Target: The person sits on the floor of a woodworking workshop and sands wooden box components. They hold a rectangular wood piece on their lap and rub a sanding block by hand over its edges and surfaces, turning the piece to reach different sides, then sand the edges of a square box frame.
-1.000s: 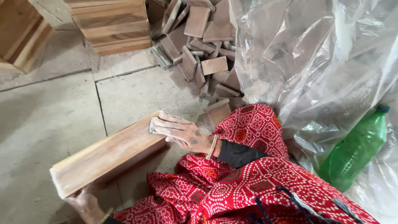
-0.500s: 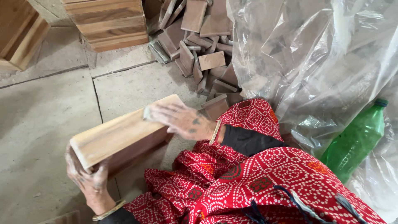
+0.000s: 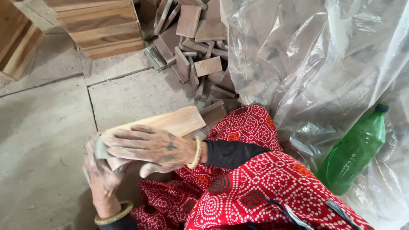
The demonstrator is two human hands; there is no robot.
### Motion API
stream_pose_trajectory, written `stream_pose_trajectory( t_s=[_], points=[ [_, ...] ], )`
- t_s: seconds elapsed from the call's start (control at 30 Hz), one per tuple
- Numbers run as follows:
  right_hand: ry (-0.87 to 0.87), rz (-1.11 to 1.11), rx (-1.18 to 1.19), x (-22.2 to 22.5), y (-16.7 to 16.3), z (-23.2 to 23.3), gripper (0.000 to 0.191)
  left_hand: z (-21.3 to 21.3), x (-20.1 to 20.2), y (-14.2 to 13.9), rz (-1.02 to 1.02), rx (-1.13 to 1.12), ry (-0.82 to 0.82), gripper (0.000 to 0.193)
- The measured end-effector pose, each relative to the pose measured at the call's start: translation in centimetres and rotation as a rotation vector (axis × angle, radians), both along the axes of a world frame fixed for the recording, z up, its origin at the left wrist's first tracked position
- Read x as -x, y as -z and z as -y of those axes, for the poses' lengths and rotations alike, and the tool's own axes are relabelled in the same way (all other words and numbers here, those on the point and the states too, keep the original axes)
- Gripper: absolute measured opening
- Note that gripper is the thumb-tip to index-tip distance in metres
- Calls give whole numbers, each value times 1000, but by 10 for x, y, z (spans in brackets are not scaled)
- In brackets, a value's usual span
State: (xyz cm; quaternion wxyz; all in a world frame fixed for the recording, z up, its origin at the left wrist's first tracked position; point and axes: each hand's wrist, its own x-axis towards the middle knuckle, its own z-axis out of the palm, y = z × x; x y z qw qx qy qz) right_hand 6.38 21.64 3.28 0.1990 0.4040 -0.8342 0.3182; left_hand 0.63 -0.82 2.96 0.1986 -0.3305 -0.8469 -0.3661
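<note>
Where dusty, smooth wooden board (image 3: 170,121)

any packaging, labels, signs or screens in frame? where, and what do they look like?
Green plastic bottle: lower right, leaning on the plastic; slim, dark cap, no label visible.
Clear plastic sheet or bag: right side, crumpled, translucent, wood pieces showing through.
No signs, screens or labels in view.

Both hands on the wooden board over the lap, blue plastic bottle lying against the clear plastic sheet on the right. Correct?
Not quite: the plastic bottle is green, not blue, as the head view shows. The rest holds: left hand and right hand are on the wooden board, and the bottle lies against the clear plastic sheet.
</note>
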Motion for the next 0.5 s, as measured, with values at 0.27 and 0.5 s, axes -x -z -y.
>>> stream_pose_trajectory(
  t_s=[0.27,0.5],
  points=[
    [72,-14,-111,-4,-10,-14,74,-10,15,4,60,-80,68,62],
    [3,-88,-16,9,-23,-5,72,-29,21,16,-167,112,156,53]
  ],
)
